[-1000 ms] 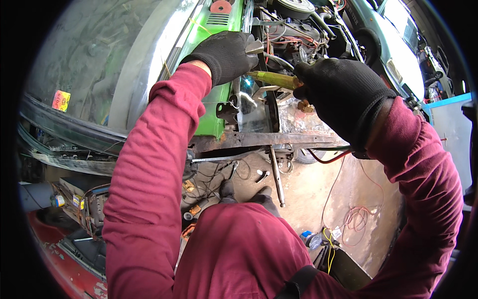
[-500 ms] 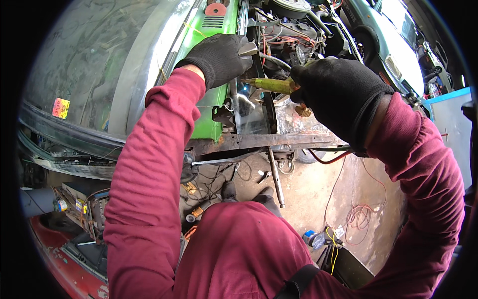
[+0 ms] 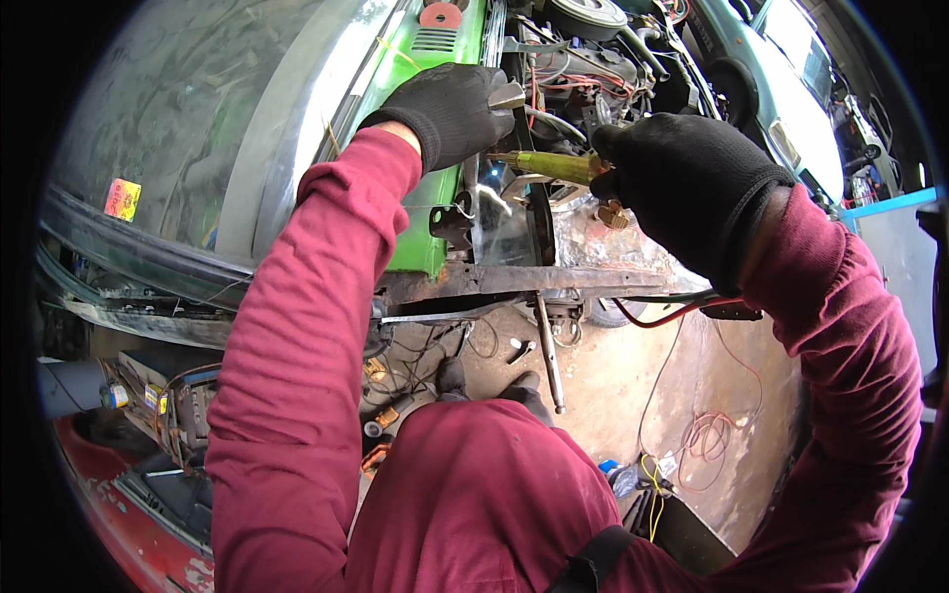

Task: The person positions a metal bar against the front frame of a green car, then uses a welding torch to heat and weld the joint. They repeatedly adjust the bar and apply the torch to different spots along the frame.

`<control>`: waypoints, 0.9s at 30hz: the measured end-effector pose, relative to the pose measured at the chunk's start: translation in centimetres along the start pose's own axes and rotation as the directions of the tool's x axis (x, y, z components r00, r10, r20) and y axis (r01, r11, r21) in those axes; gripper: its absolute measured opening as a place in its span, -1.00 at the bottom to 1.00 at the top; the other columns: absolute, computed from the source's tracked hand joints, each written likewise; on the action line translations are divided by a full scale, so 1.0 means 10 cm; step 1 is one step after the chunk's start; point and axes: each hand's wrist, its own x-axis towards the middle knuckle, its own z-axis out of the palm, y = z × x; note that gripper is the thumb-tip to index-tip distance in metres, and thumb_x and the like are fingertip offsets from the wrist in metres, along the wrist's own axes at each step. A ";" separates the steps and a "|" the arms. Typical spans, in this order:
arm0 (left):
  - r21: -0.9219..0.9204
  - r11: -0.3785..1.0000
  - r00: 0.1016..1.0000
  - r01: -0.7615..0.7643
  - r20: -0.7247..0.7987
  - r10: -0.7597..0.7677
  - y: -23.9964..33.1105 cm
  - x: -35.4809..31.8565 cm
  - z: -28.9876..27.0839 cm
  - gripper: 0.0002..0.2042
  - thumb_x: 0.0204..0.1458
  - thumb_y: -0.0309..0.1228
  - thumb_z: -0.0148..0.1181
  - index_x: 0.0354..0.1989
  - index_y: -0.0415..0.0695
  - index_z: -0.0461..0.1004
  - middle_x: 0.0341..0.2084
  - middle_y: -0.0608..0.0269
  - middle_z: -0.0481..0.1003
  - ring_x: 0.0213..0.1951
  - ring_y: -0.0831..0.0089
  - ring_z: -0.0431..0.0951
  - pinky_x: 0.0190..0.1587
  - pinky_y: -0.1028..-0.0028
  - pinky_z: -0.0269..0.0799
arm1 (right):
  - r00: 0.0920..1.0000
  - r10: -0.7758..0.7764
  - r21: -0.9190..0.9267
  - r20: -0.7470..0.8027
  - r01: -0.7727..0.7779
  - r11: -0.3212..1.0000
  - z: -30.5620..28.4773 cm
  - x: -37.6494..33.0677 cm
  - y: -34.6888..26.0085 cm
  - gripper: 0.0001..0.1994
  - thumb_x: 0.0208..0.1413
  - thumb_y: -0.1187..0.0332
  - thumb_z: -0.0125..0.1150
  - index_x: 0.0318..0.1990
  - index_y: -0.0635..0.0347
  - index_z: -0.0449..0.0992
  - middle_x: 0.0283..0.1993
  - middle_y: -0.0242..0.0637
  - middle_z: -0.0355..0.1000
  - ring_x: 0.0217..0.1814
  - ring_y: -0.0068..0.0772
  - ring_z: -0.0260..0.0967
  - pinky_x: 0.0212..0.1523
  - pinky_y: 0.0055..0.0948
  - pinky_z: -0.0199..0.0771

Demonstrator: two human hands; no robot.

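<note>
Maroon knit sleeves rise from lower edge. Right hand (image 3: 692,188), black fabric glove, fingers wrapped around rear of brass torch (image 3: 549,165). Torch: slim smooth tube, long axis near horizontal, tip pointing left toward bright spot at shiny metal sheet (image 3: 499,222). Left hand (image 3: 450,109), same glove, fingers pinched on small grey metal piece (image 3: 507,96) just above torch tip. Below: rusty flat crossmember (image 3: 514,282). Beyond: green painted car panel (image 3: 420,148), engine bay hoses.

Upper centre: gloved left hand (image 3: 450,109) grips green car body edge (image 3: 427,212); gloved right hand (image 3: 692,193) holds brass torch (image 3: 549,165).
</note>
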 end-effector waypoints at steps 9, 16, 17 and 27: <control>-0.069 0.998 0.997 0.011 -0.070 -0.016 -0.01 -0.01 0.04 -0.38 0.27 0.01 0.28 0.28 -0.30 0.55 0.09 -0.26 0.64 0.13 -0.10 0.69 0.30 0.08 0.54 | 1.000 0.019 0.006 0.012 -0.019 1.000 -0.01 0.03 0.01 -0.83 0.36 0.31 0.32 -0.01 0.16 0.66 -0.31 -0.04 0.65 -0.18 0.09 0.69 -0.13 -0.01 0.67; -0.075 0.997 0.999 0.030 -0.029 -0.032 0.00 -0.01 0.00 -0.38 0.28 0.02 0.26 0.30 -0.27 0.54 0.13 -0.24 0.63 0.16 -0.09 0.67 0.31 0.09 0.53 | 1.000 -0.026 0.052 0.006 0.025 0.998 -0.01 0.01 0.02 -0.85 0.36 0.32 0.32 -0.04 0.15 0.65 -0.32 -0.03 0.64 -0.18 0.08 0.69 -0.14 -0.03 0.67; -0.070 0.997 0.999 0.037 -0.022 -0.039 0.01 -0.01 -0.01 -0.38 0.29 0.02 0.26 0.30 -0.27 0.54 0.14 -0.24 0.63 0.17 -0.08 0.67 0.32 0.08 0.53 | 0.999 -0.012 0.069 0.031 0.010 0.998 -0.01 0.01 0.03 -0.86 0.36 0.33 0.32 -0.04 0.15 0.65 -0.32 -0.03 0.64 -0.18 0.08 0.69 -0.14 -0.03 0.67; -0.023 1.000 1.000 -0.003 -0.020 0.002 0.00 0.00 0.00 -0.38 0.30 0.04 0.23 0.28 -0.27 0.55 0.14 -0.24 0.61 0.17 -0.08 0.66 0.30 0.07 0.53 | 1.000 0.008 0.058 0.022 -0.009 0.998 0.09 0.10 0.04 -0.85 0.37 0.30 0.30 -0.06 0.15 0.67 -0.33 -0.04 0.64 -0.22 0.08 0.69 -0.17 -0.02 0.67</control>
